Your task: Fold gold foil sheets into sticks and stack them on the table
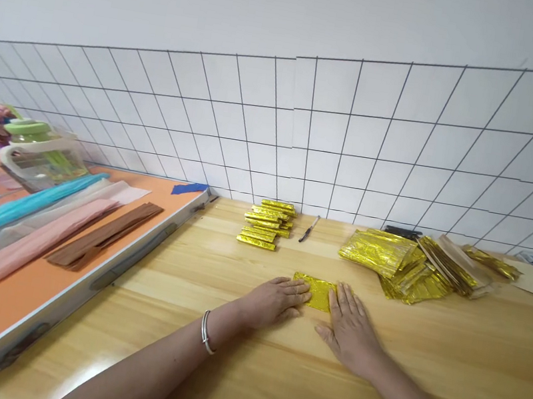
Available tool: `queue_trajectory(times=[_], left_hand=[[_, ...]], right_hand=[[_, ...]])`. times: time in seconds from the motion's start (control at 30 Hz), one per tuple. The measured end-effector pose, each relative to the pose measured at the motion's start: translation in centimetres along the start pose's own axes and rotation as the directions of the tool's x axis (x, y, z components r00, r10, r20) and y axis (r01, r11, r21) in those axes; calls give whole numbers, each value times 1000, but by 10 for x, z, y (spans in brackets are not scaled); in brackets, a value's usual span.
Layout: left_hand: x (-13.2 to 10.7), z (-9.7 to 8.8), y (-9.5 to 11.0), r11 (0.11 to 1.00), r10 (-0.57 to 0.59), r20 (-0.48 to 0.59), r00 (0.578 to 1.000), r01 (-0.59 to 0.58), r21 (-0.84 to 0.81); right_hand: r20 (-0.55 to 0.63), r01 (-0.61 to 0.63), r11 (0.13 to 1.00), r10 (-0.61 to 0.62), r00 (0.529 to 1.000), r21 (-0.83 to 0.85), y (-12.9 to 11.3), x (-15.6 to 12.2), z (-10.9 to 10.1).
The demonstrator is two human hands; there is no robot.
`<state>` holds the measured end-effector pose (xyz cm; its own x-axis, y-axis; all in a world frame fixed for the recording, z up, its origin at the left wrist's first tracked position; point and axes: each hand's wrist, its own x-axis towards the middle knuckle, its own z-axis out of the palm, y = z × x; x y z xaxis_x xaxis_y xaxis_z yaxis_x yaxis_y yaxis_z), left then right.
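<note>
A small rectangle of shiny gold foil paper [315, 292] lies flat on the wooden table. My left hand [275, 301] rests palm down with its fingertips on the sheet's left end. On the right end press the outstretched fingers of my right hand [351, 331], its thumb held apart on the wood. Both hands are open and grip nothing. Beyond them, near the wall, is a stack of narrow gold foil strips or rolls [267, 223]. To the right spreads a loose pile of gold foil sheets [379, 252], partly crumpled.
A pen [309, 229] lies between the two gold heaps. An orange-topped surface [54, 291] with a raised edge borders the table on the left, carrying brown strips [104, 234], pink and blue crepe-like paper, and a clear plastic container [45, 154]. White gridded tiles back the table.
</note>
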<state>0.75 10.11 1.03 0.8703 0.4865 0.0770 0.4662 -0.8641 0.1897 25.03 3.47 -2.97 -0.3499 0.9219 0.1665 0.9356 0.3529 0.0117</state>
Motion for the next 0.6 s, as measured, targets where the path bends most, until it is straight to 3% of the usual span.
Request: queue_trajectory(times=[0.13,0.27,0.4,0.6], left_hand=[[11,-10,11,992,15,4,1000,-15,122],[23,-17,27,957,31,91,995,-56,286],[29,-15,37,948,-8,156,988,-42,315],[24,-8,50,942,-50,95,994,15,337]], right_hand=[[5,5,1000,-5,1000,-6,2,1,1],[-11,18,1000,-18,1000,-2,3,1,3],[-5,23,1000,-23,1000,15,3,0,4],[1,10,999,-10,1000,44,-1,1,-4]])
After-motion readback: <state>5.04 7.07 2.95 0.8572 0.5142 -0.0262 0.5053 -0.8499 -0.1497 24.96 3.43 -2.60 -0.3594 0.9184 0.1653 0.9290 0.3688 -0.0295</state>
